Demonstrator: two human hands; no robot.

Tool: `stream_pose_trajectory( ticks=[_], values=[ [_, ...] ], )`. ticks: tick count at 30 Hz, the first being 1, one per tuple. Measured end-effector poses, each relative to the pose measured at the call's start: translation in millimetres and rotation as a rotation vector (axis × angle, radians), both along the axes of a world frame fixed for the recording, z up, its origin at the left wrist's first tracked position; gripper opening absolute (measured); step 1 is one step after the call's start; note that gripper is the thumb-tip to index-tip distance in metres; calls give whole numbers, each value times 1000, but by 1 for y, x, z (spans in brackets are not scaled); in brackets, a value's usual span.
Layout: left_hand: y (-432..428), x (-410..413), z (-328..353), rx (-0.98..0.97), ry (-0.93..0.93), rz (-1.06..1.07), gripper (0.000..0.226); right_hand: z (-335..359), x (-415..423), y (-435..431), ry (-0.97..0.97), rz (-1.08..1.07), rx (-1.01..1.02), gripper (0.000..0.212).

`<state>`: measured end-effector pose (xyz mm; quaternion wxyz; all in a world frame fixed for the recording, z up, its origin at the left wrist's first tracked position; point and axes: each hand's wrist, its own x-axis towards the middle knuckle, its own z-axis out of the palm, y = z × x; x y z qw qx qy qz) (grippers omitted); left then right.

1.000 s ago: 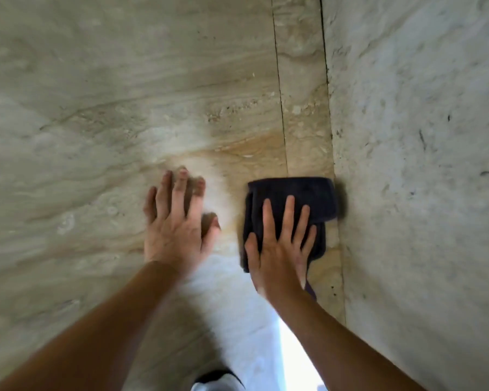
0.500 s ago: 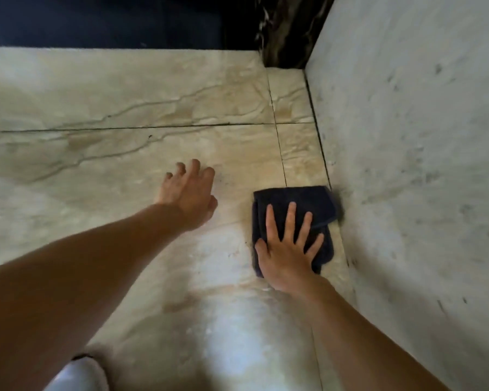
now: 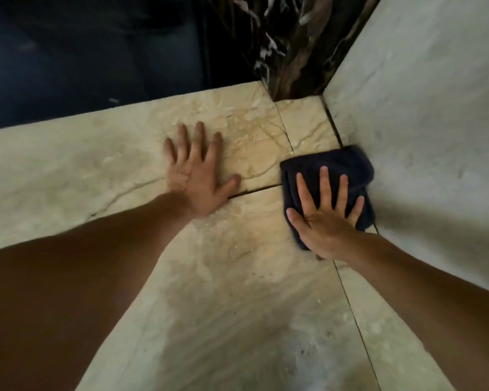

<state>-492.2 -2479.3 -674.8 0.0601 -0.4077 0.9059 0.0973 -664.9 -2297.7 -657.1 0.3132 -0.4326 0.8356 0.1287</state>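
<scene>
Head view, right hand (image 3: pixel 326 221) pressing cloth (image 3: pixel 342 167)

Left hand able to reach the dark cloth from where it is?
Probably yes. The left hand lies flat beside the cloth with only bare tile between; the right hand covers much of it.

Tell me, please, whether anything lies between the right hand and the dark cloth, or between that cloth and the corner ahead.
Nothing visible does. The right hand lies flat on the folded dark blue cloth, and the beige stone strip beside the pale wall looks bare up to the corner. The left hand rests aside.
</scene>
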Motion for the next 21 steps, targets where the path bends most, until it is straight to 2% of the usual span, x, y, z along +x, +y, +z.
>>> stream_pose_trajectory(
  ticks=[4,7,11,13,18,21],
  values=[
    [10,5,-2,-11,72,45,89,-2,-14,-18,36,27,1,67],
    [-3,2,-1,49,41,20,91,8,-15,-35,9,17,108,70],
    [-4,3,0,76,65,12,90,43,-42,-58,-108,161,363,83],
    [-3,3,-1,76,72,13,90,61,-59,-68,-146,213,442,81],
    [-3,1,1,83,96,19,92,64,-81,-95,-113,380,364,68],
    [-2,3,0,77,82,-10,95,57,-85,-121,-103,359,282,72]
  ],
)
